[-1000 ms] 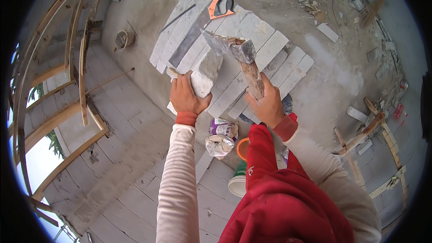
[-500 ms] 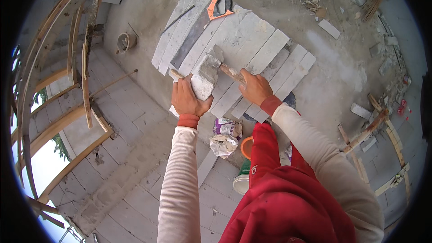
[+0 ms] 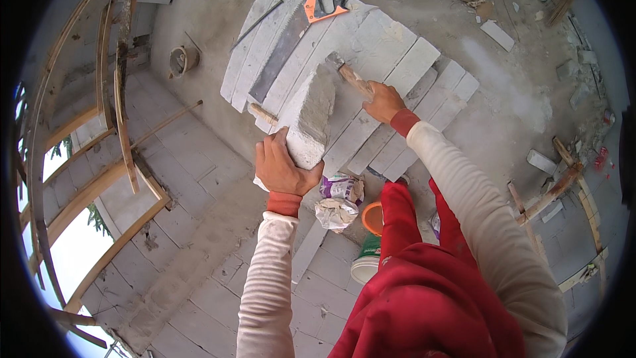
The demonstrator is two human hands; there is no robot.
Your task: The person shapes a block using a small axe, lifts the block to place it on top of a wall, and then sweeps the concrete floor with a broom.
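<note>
While standing just right of a green bucket [image 3: 368, 250] and a crumpled purple-and-white bag [image 3: 343, 187], steadies a rough white block [image 3: 308, 122] with the left hand [image 3: 283, 164], partly open, fingers bent over the left edge and thumb against the near end; long axis of the block running from near to far, leaning slightly right; placed beyond the left hand and left of the right hand [image 3: 384, 101], touched by the left alone and so nearer to it; with the right hand, closed round the handle, holds a wood-handled tool [image 3: 358, 84], angled toward far left, head beside the far right end of the block, contact impossible to tell; underneath, a stack of pale blocks [image 3: 391, 43]; just left of the rough one, a short wooden handle [image 3: 263, 114]; farther, lying on the stack, an orange-handled saw [image 3: 283, 59] and, to its left, a dark rod [image 3: 257, 24]; at far left, a small bucket [image 3: 191, 58] on the floor [image 3: 205, 0].
</note>
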